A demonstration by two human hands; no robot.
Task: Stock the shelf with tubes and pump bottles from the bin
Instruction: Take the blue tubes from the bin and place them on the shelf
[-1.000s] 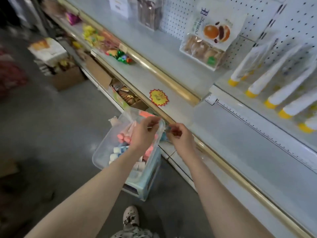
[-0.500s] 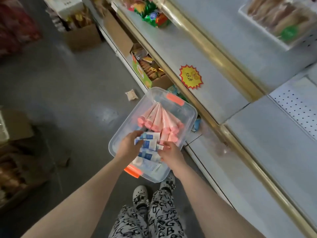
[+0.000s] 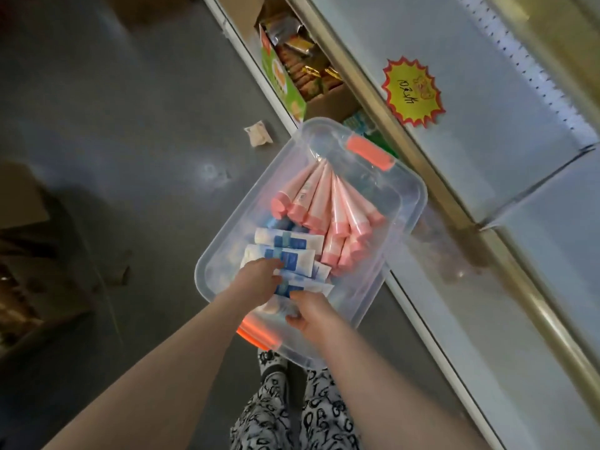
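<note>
A clear plastic bin [image 3: 409, 203] with orange handles stands on the floor beside the shelf [image 3: 487, 102]. Inside lie several pink tubes [image 3: 328, 206] fanned out and several white-and-blue tubes [image 3: 292, 243]. My left hand [image 3: 259, 277] reaches into the bin, its fingers curled on a white-and-blue tube. My right hand [image 3: 308, 311] is lower in the bin, fingers curled round another white-and-blue tube near the front wall. Part of each tube is hidden under my hands.
A grey metal shelf with a gold front rail [image 3: 383, 115] runs along the right, bearing a yellow starburst price tag [image 3: 412, 92]. A cardboard box of snack packets [image 3: 302, 73] sits below it. A crumpled wrapper [image 3: 258, 136] lies on the grey floor.
My view has tilted down from the shelf to the bin. Both hands went from the bin's rim into the bin and now grip white-and-blue tubes deeper inside.
</note>
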